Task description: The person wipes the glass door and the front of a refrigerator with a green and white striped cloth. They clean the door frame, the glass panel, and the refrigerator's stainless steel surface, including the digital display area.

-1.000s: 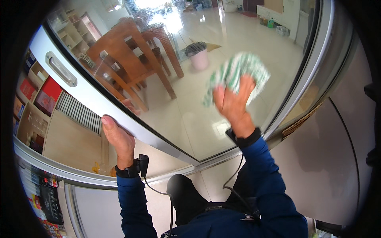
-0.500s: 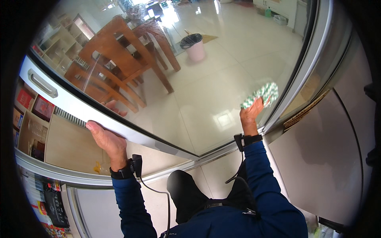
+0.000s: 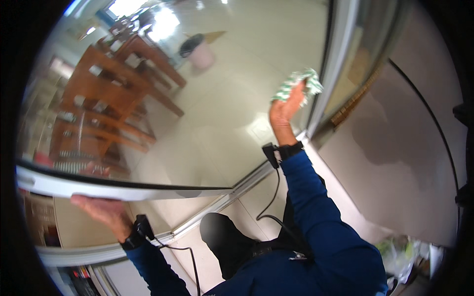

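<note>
We start with the glass door panel (image 3: 232,98), which fills most of the view and curves with the lens; through it we see a pale tiled floor, wooden chairs and a table (image 3: 123,74), and a dark bin (image 3: 190,45) beside a pink one (image 3: 203,58). Its white lower frame rail (image 3: 123,190) runs along the bottom left of the pane, and a grey upright frame (image 3: 335,64) bounds the pane on the right. Beyond that upright lies a brownish-grey floor (image 3: 395,163) with a dark cable curving over it.

Both our forearms are in blue sleeves with dark wrist straps. Our right hand (image 3: 284,111) is raised against the glass near the upright frame, its fingers spread flat and pressing a green and white cloth (image 3: 298,84) onto the pane; the cloth sits bunched above the fingertips, at the right edge of the glass. Our left hand (image 3: 101,209) is under the white rail at lower left, palm against its underside, the fingers laid flat along it; whether they curl round the edge we cannot tell.
</note>
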`<state>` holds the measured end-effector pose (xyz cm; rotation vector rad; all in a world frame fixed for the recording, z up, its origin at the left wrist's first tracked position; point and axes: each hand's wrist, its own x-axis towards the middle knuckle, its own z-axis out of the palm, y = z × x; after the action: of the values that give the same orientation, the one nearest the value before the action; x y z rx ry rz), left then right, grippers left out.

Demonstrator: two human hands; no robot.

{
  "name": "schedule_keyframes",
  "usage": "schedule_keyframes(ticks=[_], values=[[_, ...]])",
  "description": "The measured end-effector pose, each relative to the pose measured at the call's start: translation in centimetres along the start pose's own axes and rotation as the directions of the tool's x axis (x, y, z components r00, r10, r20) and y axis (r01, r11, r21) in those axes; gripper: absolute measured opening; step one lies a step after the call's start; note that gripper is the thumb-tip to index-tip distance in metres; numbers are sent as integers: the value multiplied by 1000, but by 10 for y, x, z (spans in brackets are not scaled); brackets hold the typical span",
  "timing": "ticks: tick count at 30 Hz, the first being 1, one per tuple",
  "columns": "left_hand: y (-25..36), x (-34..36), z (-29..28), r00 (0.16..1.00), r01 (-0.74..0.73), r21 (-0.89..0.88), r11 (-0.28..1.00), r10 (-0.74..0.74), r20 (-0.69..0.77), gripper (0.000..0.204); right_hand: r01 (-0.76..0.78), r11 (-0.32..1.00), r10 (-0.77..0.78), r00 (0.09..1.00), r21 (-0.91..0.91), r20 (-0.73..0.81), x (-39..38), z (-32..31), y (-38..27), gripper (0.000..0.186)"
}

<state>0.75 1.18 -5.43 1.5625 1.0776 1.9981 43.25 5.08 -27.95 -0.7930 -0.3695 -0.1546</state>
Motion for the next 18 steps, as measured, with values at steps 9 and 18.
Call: schedule_keyframes(ticks=[9,18], values=[[5,2,-3,999,-13,70,997,16,-45,92,-87,711,83,996,-698,-40,-36,-99,94,57],[7,2,4,988,-82,204,976,106,-113,91,-610,659,534,791,-441,-298,-54,-201,205,63]])
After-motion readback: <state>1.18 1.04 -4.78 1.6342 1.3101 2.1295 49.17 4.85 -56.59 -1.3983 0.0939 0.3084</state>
